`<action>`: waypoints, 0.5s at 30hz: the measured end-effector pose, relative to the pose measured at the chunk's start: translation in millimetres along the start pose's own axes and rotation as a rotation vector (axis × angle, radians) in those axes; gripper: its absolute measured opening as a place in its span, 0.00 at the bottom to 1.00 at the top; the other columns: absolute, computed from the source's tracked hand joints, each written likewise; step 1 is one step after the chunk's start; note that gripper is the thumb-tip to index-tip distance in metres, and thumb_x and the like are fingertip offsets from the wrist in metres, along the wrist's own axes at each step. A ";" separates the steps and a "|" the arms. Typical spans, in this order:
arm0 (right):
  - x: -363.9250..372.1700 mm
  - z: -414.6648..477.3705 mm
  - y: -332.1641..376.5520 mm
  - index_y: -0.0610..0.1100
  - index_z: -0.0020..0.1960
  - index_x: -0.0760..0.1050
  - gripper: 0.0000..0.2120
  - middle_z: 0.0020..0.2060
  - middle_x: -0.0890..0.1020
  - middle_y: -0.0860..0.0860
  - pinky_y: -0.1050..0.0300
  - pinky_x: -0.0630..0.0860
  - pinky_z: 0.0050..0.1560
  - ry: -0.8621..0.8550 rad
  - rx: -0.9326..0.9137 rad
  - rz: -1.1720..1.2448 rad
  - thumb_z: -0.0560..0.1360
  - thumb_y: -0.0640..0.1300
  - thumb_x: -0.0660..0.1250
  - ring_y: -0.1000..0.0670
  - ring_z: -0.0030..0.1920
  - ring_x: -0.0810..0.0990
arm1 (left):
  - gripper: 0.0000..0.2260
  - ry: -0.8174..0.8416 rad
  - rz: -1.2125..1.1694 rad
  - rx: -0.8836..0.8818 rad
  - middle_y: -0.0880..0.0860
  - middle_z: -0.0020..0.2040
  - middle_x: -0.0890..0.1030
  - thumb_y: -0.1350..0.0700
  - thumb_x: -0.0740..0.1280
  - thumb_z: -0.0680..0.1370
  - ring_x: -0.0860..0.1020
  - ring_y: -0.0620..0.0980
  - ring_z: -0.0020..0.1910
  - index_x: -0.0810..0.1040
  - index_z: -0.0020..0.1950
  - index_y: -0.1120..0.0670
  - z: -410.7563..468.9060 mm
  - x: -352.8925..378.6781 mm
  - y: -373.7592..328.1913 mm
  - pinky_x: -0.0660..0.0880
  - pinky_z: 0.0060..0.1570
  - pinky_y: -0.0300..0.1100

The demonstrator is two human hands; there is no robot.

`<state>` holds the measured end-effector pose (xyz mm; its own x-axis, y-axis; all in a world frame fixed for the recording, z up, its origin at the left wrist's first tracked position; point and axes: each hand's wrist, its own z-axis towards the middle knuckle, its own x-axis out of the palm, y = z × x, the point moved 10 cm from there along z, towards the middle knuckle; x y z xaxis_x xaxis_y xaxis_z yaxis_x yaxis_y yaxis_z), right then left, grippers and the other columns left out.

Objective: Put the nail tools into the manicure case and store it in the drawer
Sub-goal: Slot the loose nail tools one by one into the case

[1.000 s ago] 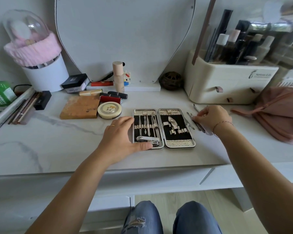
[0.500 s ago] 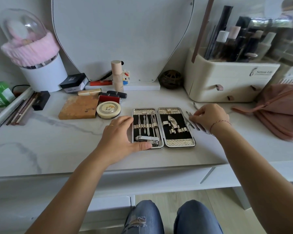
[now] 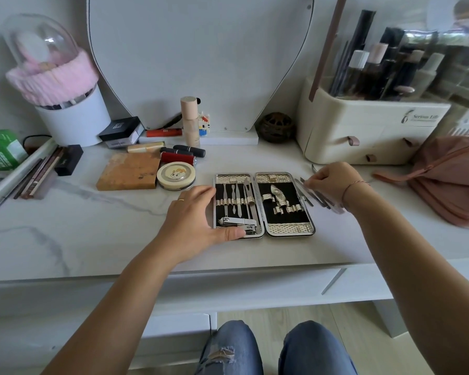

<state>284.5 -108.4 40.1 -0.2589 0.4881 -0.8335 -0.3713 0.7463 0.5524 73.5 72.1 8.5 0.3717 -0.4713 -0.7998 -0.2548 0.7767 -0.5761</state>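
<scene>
Manicure case point(image 3: 263, 204) lies open flat on the marble vanity top point(image 3: 92, 228), hinge running front-to-back. Left half holds slim tools in loops w/ a nail clipper point(image 3: 238, 222) across the bottom; right half's loops mostly empty. Left hand point(image 3: 198, 220) is spread, fingers loose, bracing the case's left edge, thumb on its front corner – holding nothing. Loose nail tools point(image 3: 313, 194) lie just right of the case, long axes slanting away-left to near-right. Right hand point(image 3: 333, 182) is on them, fingertips pinched at their far ends; whether one is actually gripped, can't tell. Right hand is nearer, empty loops directly to its left.
</scene>
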 end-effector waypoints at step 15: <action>77.1 -6.5 98.7 0.36 0.46 0.77 0.03 0.27 0.83 0.48 0.66 0.76 0.26 0.450 0.026 0.893 0.73 0.35 0.68 0.55 0.26 0.81 | 0.50 -0.010 -0.008 0.006 0.45 0.68 0.66 0.23 0.61 0.54 0.62 0.45 0.68 0.65 0.71 0.47 -2.4 -4.5 -7.1 0.58 0.67 0.41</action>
<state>222.1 -0.1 30.4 -0.7491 0.6619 -0.0277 0.1424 0.2018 0.9690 71.5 67.8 15.8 0.3827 -0.4730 -0.7936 -0.2462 0.7757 -0.5810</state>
